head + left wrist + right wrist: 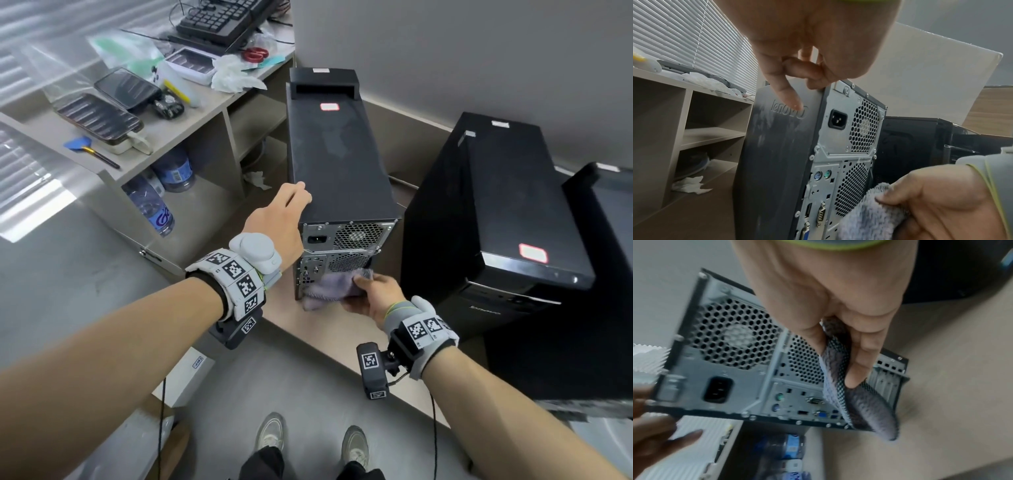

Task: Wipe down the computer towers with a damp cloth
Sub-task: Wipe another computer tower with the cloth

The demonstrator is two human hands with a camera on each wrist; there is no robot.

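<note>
A dusty black computer tower (339,164) stands upright on a low beige ledge (308,329), its metal rear panel (342,246) facing me. My left hand (287,205) grips its top rear left corner; in the left wrist view one finger (789,97) lies down the side panel over the embossed logo. My right hand (373,294) pinches a grey fluffy cloth (329,287) and holds it against the lower part of the rear panel. The right wrist view shows the cloth (869,410) folded round my thumb, near the ports.
Two more black towers (507,212) (609,219) stand close on the right. On the left is a beige shelf unit (191,123) with phones, a keyboard and scissors on top and water bottles (171,171) inside. A white box (188,377) lies on the floor by my feet.
</note>
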